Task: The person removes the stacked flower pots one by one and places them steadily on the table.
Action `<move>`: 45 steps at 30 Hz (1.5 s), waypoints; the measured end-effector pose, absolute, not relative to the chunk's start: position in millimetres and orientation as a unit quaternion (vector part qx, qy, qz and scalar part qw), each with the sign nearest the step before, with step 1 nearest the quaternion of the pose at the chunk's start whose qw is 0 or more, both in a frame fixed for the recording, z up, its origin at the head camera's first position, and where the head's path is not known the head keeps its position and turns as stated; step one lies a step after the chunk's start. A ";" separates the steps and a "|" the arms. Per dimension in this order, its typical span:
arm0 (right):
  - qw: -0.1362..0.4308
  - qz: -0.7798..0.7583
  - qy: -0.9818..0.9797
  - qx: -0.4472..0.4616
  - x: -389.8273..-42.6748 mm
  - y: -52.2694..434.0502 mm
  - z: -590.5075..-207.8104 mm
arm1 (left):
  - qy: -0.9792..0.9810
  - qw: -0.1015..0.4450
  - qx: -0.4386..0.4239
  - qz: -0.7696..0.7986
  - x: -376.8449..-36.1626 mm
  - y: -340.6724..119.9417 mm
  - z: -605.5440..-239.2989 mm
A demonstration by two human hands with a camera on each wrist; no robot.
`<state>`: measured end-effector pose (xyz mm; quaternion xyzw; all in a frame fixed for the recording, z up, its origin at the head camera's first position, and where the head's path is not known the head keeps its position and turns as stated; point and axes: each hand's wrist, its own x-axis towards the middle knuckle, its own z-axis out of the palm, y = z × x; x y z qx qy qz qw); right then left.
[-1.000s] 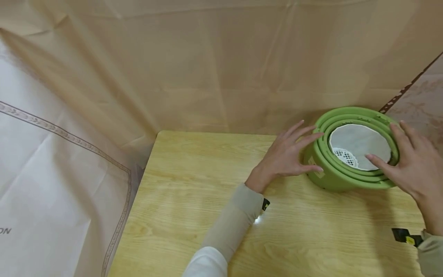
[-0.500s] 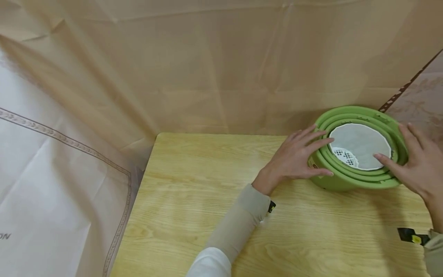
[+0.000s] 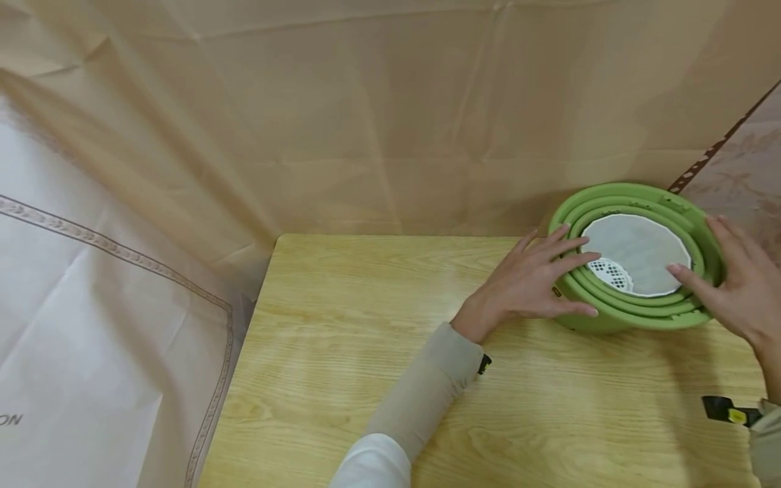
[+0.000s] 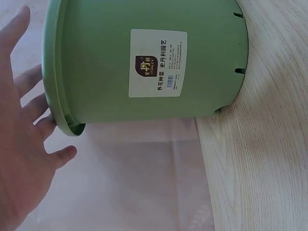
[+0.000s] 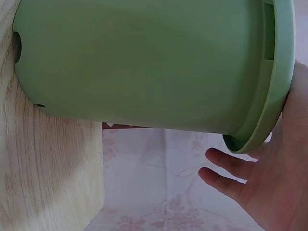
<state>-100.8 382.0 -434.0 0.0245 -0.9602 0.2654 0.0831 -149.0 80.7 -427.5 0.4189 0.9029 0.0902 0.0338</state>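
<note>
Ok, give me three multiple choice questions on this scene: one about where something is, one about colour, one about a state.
1. Where do the nested pots stand?
A. far right part of the table
B. table's left edge
C. on the floor

2. What colour are the pots?
A. red
B. green
C. blue

3. How is the left hand?
A. a fist
B. fingers straight against the rim
C. off the table

Answers: 1 A, the pots sit by the wooden table's far right corner. 2 B, all rims are green. 3 B, the head view shows its straight fingers on the rim.
</note>
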 end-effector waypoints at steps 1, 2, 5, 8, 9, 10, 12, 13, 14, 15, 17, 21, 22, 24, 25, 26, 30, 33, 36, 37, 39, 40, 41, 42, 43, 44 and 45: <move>0.083 0.268 -0.959 0.024 -100.8 382.0 -434.2 | 0.904 0.038 0.417 0.087 -148.8 81.5 -427.9; 0.082 0.270 -0.959 0.024 -100.8 382.0 -434.6 | 0.905 0.041 0.415 0.084 -148.6 82.2 -428.3; 0.081 0.275 -0.958 0.022 -100.5 381.9 -435.6 | 0.906 0.045 0.414 0.075 -148.2 83.9 -430.1; 0.084 0.288 -0.954 0.026 -100.0 382.8 -437.6 | 0.904 0.046 0.420 0.065 -147.4 86.5 -430.2; 0.089 0.295 -0.951 0.030 -99.8 383.7 -438.4 | 0.903 0.047 0.422 0.062 -147.1 87.6 -430.2; 0.093 0.302 -0.948 0.034 -99.8 384.5 -439.4 | 0.903 0.050 0.422 0.059 -146.8 88.8 -429.9; 0.100 0.313 -0.944 0.041 -100.1 386.1 -441.7 | 0.903 0.053 0.424 0.052 -146.4 91.1 -429.6; 0.103 0.317 -0.942 0.044 -100.2 386.8 -442.6 | 0.903 0.054 0.424 0.048 -146.3 92.1 -429.7; 0.104 0.319 -0.941 0.046 -100.6 387.3 -443.4 | 0.903 0.057 0.423 0.044 -146.3 93.0 -430.1; 0.104 0.318 -0.941 0.046 -101.0 387.6 -444.0 | 0.904 0.058 0.422 0.040 -146.4 93.9 -430.4; 0.102 0.316 -0.942 0.046 -101.8 387.9 -444.7 | 0.904 0.057 0.423 0.032 -146.7 95.7 -431.2; 0.097 0.316 -0.943 0.042 -102.6 387.2 -445.6 | 0.902 0.056 0.426 0.024 -147.4 99.2 -433.1; 0.099 0.320 -0.941 0.041 -102.6 386.9 -446.1 | 0.902 0.059 0.426 0.025 -147.5 100.1 -433.5; 0.105 0.332 -0.937 0.037 -102.5 386.2 -447.0 | 0.901 0.060 0.428 0.024 -147.5 101.1 -433.9; 0.110 0.338 -0.934 0.036 -102.3 386.1 -447.5 | 0.901 0.061 0.429 0.024 -147.6 101.7 -433.8; 0.114 0.343 -0.932 0.034 -102.1 385.9 -447.9 | 0.901 0.063 0.429 0.024 -147.6 102.2 -433.6; 0.122 0.352 -0.928 0.027 -101.2 386.1 -449.5 | 0.901 0.074 0.427 0.020 -147.8 104.4 -431.8; 0.121 0.356 -0.926 0.021 -100.4 387.3 -450.7 | 0.903 0.084 0.421 0.020 -147.8 106.7 -429.3; 0.127 0.363 -0.923 0.021 -100.2 390.0 -452.6 | 0.904 0.092 0.416 0.022 -148.0 109.3 -426.7; 0.128 0.363 -0.923 0.020 -100.2 390.9 -453.1 | 0.904 0.092 0.416 0.022 -148.1 110.2 -426.2; 0.129 0.364 -0.922 0.017 -100.6 392.1 -454.2 | 0.904 0.094 0.416 0.022 -148.4 111.3 -425.8; 0.125 0.362 -0.924 0.014 -100.9 392.0 -453.8 | 0.905 0.095 0.415 0.021 -148.7 111.8 -426.1; 0.122 0.361 -0.924 0.011 -101.1 391.9 -453.5 | 0.905 0.094 0.415 0.019 -148.9 112.2 -426.1; 0.120 0.363 -0.924 0.009 -101.4 391.5 -453.5 | 0.905 0.092 0.415 0.019 -149.3 112.4 -426.5; 0.119 0.365 -0.923 0.006 -101.5 390.7 -453.5 | 0.905 0.091 0.414 0.020 -149.7 112.4 -427.0; 0.120 0.367 -0.922 0.007 -101.5 390.0 -453.4 | 0.906 0.091 0.414 0.023 -150.0 112.5 -427.3; 0.121 0.370 -0.921 0.008 -101.5 389.1 -453.4 | 0.906 0.090 0.413 0.025 -150.4 112.6 -427.6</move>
